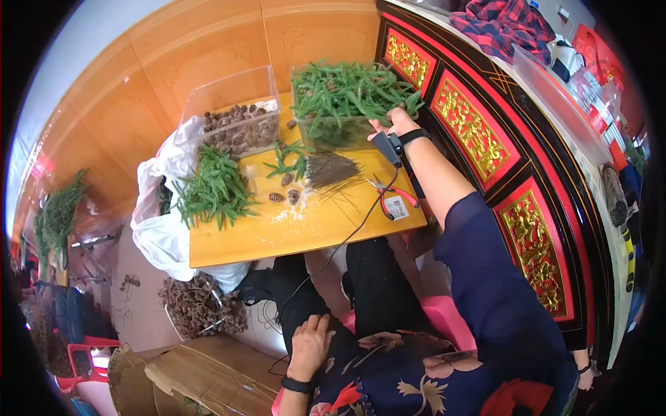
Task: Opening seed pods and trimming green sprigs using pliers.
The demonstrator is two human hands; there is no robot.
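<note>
My right hand (394, 124) reaches to the near right corner of a clear plastic box (340, 136) heaped with green pine sprigs (343, 90). Its fingers curl into the sprigs at the rim, and their tips are partly hidden. A black device with a cable is strapped at that wrist. My left hand (310, 344) lies on my thigh, open and holding nothing. Between the box and me, a bundle of thin dark wires (331, 171) rests on the table (277, 239). Red-handled pliers (395, 193) lie beside it with jaws apart, partly over a white label card (397, 208).
Another clear box (239, 132) holds brown pine cones. A pile of sprigs (216, 186), a small sprig ring (286, 161) and loose cones (277, 197) are on the table. White plastic bags (152, 215) hang at its left. A carved cabinet (479, 125) borders the right.
</note>
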